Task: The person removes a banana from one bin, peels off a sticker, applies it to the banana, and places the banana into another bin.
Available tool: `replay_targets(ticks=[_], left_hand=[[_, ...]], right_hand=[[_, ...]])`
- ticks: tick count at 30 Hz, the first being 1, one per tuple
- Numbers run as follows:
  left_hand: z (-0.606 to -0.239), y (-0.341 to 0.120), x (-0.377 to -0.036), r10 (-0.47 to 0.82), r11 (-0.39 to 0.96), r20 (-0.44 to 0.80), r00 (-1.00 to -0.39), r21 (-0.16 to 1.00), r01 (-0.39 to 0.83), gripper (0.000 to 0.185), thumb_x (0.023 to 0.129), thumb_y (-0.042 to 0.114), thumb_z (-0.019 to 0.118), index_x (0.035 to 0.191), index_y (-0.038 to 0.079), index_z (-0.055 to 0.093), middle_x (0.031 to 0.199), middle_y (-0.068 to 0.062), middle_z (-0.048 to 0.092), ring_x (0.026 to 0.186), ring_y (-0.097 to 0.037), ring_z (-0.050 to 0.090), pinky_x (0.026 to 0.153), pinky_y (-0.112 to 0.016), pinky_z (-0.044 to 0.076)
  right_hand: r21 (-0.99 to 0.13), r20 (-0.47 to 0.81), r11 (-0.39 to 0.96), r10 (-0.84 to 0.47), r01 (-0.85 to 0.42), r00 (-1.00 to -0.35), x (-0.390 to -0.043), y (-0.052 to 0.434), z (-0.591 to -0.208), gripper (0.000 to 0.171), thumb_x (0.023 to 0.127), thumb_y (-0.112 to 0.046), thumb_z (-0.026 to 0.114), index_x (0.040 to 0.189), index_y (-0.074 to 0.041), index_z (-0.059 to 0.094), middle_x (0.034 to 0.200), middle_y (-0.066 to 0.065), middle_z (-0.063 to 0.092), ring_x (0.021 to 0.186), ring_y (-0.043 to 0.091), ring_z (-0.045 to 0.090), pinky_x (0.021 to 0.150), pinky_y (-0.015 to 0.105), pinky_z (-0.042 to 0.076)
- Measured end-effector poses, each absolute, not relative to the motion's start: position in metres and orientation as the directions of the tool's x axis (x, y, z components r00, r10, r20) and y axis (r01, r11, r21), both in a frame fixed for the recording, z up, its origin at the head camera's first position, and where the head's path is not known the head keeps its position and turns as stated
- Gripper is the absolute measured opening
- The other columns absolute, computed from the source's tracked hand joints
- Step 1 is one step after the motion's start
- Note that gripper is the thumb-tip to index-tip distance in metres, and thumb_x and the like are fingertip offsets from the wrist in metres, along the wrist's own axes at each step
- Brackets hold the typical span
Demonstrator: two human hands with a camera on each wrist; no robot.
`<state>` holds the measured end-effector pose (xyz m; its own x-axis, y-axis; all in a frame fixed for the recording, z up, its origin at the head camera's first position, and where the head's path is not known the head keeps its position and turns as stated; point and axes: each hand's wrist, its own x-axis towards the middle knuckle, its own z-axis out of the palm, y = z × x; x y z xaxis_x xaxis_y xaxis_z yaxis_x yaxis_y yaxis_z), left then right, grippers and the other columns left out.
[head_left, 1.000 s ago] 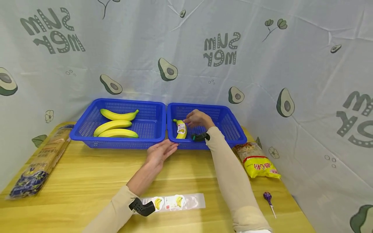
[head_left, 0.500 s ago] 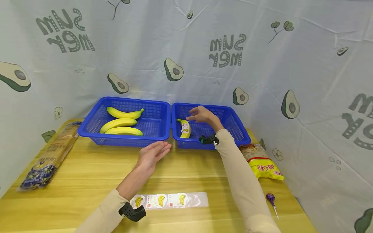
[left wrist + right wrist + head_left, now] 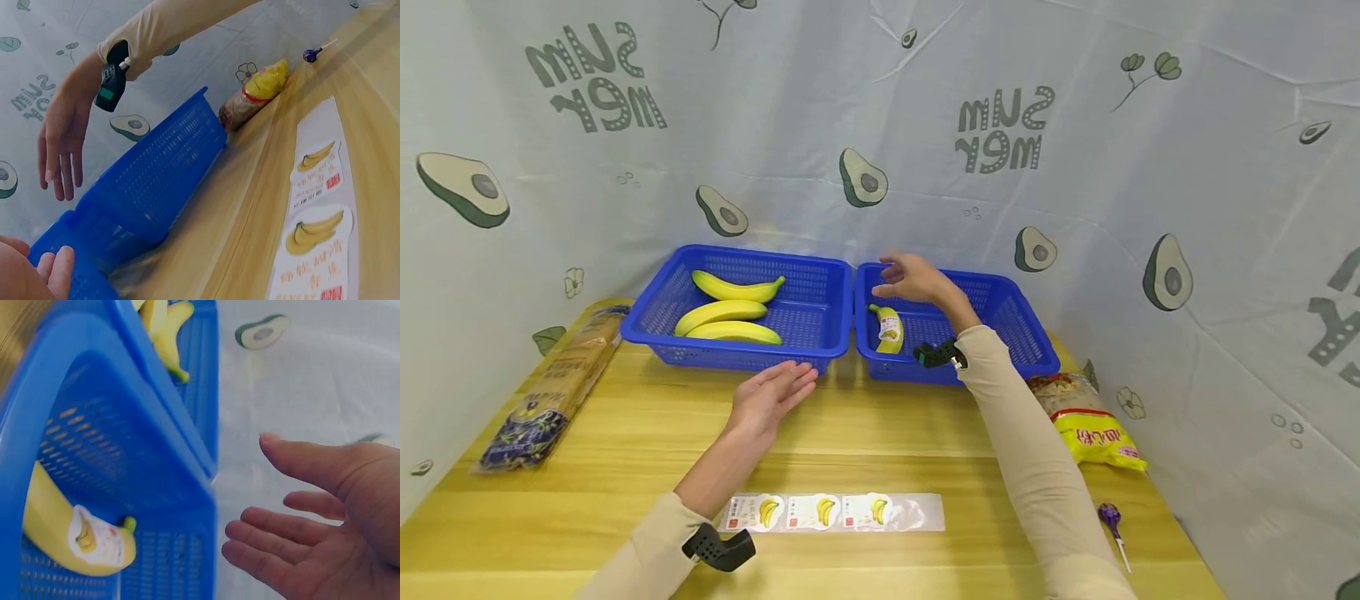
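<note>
A labelled banana (image 3: 889,328) lies alone in the right blue basket (image 3: 1009,321); the right wrist view shows the banana (image 3: 69,540) with its white sticker. My right hand (image 3: 910,279) hovers open above that basket's back edge, holding nothing, its fingers (image 3: 275,544) spread. My left hand (image 3: 771,396) rests open over the table just in front of the left blue basket (image 3: 808,300), which holds three unlabelled bananas (image 3: 722,312). A strip of banana stickers (image 3: 831,512) lies on the table by my left forearm.
A long packet (image 3: 550,392) lies at the table's left edge. A yellow and red noodle bag (image 3: 1090,425) and a purple lollipop (image 3: 1111,521) lie at the right. Avocado-print cloth walls the table behind and on both sides.
My right hand has let go of the labelled banana and lifted up and back above the basket. My left hand has drawn back left, away from the right basket's front.
</note>
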<state>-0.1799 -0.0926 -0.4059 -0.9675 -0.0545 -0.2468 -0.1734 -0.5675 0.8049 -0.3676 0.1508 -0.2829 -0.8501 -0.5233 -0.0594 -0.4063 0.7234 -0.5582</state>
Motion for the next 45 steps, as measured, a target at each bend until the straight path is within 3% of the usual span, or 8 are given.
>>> replay_targets(ticks=[17, 25, 30, 37, 41, 45], left_hand=[[-0.41, -0.158, -0.178, -0.119, -0.568, -0.305, -0.945, 0.801, -0.188, 0.057, 0.112, 0.005, 0.054, 0.165, -0.003, 0.033, 0.151, -0.016, 0.061, 0.121, -0.019, 0.073, 0.108, -0.033, 0.055], [-0.406, -0.19, -0.177, -0.129, -0.632, -0.326, -0.936, 0.755, -0.176, 0.061, 0.112, 0.003, 0.052, 0.168, 0.0, 0.027, 0.112, 0.001, 0.077, 0.11, -0.012, 0.076, 0.111, -0.032, 0.052], [-0.399, -0.209, -0.179, -0.145, -0.695, -0.361, -0.921, 0.699, -0.165, 0.06, 0.111, 0.001, 0.053, 0.166, 0.003, 0.029, 0.102, 0.001, 0.076, 0.104, -0.013, 0.077, 0.109, -0.031, 0.053], [-0.389, -0.236, -0.183, -0.116, -0.739, -0.365, -0.924, 0.653, -0.165, 0.072, 0.111, 0.0, 0.05, 0.173, 0.011, 0.014, 0.096, -0.004, 0.074, 0.095, -0.015, 0.078, 0.11, -0.03, 0.052], [-0.385, -0.246, -0.185, -0.125, -0.766, -0.397, -0.909, 0.621, -0.166, 0.072, 0.11, 0.0, 0.053, 0.172, 0.013, 0.018, 0.094, -0.006, 0.072, 0.089, -0.017, 0.078, 0.109, -0.03, 0.052], [-0.38, -0.253, -0.19, -0.17, -0.807, -0.448, -0.878, 0.574, -0.136, 0.076, 0.107, -0.001, 0.06, 0.171, 0.019, 0.024, 0.097, -0.007, 0.069, 0.1, -0.016, 0.074, 0.108, -0.031, 0.053]], right_hand=[[-0.604, 0.042, 0.591, -0.647, -0.535, -0.762, -0.37, 0.091, -0.287, 0.074, 0.099, -0.021, 0.082, 0.161, -0.003, 0.045, 0.145, 0.019, 0.067, 0.131, 0.032, 0.067, 0.109, 0.044, 0.055], [-0.659, 0.045, 0.534, -0.674, -0.529, -0.737, -0.372, 0.069, -0.287, 0.067, 0.098, -0.015, 0.082, 0.156, -0.001, 0.051, 0.14, 0.023, 0.068, 0.126, 0.035, 0.07, 0.104, 0.04, 0.058], [-0.695, 0.044, 0.51, -0.674, -0.507, -0.738, -0.375, 0.059, -0.29, 0.065, 0.098, -0.014, 0.082, 0.154, 0.0, 0.054, 0.137, 0.021, 0.07, 0.125, 0.033, 0.07, 0.104, 0.039, 0.058], [-0.699, 0.051, 0.498, -0.681, -0.513, -0.73, -0.38, 0.044, -0.294, 0.064, 0.097, -0.014, 0.084, 0.153, 0.002, 0.056, 0.135, 0.02, 0.072, 0.123, 0.032, 0.071, 0.104, 0.038, 0.058], [-0.696, 0.052, 0.492, -0.692, -0.523, -0.72, -0.382, 0.037, -0.297, 0.062, 0.096, -0.014, 0.085, 0.149, 0.003, 0.059, 0.131, 0.02, 0.074, 0.121, 0.032, 0.072, 0.103, 0.037, 0.058], [-0.696, 0.045, 0.49, -0.699, -0.525, -0.714, -0.387, 0.031, -0.301, 0.058, 0.095, -0.013, 0.085, 0.145, 0.005, 0.062, 0.129, 0.02, 0.074, 0.12, 0.032, 0.072, 0.101, 0.037, 0.059]])
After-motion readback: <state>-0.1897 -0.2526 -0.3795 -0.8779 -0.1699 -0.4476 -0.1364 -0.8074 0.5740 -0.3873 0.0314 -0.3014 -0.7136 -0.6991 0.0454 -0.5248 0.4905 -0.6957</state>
